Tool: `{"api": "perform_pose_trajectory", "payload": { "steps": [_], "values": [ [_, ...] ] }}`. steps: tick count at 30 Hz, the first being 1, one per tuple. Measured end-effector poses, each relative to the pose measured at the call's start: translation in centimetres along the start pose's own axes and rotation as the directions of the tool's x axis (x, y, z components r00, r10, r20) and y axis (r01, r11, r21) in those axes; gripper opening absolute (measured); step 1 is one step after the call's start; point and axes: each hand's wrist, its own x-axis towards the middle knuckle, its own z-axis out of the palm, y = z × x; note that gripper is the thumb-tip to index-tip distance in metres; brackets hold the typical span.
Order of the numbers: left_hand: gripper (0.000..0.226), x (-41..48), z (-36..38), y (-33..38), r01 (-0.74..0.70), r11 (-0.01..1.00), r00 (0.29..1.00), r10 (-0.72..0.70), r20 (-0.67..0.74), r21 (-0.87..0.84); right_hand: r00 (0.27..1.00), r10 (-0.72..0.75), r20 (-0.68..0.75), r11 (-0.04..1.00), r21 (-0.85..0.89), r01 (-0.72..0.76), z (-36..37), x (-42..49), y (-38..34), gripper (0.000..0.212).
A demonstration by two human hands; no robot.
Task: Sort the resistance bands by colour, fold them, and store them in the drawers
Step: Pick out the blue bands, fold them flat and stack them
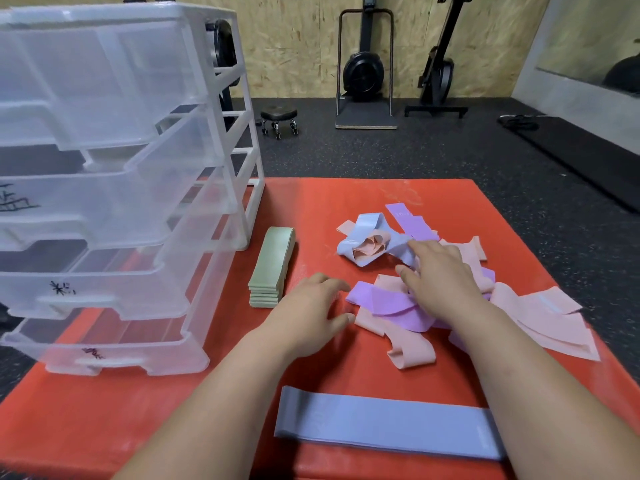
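Clear glossy plastic drawers; matt stretchy cloth bands; smooth slightly shiny red mat; speckled rubber floor.

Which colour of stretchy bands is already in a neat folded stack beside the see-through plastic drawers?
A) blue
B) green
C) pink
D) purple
B: the neat stack of folded pale green bands lies on the red mat right beside the clear plastic drawer unit, while the pink and purple bands sit in a jumbled heap with a blue one.
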Motion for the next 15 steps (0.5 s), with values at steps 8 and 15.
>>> {"api": "perform_pose_trajectory", "payload": {
  "steps": [8, 15],
  "values": [
    [0.043, -1.3, -1.2, 2.5, -0.013, 0.999, 0.994, 0.008, -0.111, -0.044, 0.778, 0.029, -0.628, 0.832, 0.446, 0.329, -7.8, -4.8, -0.6, 0.018],
    [0.037, -2.5, -1.1, 5.1, -0.023, 0.998, 0.988, 0.014, -0.153, -0.055, 0.945, 0.113, -0.306, 0.828, 0.555, 0.08, -6.9, -7.7, 3.4, 0.039]
  ]
}}
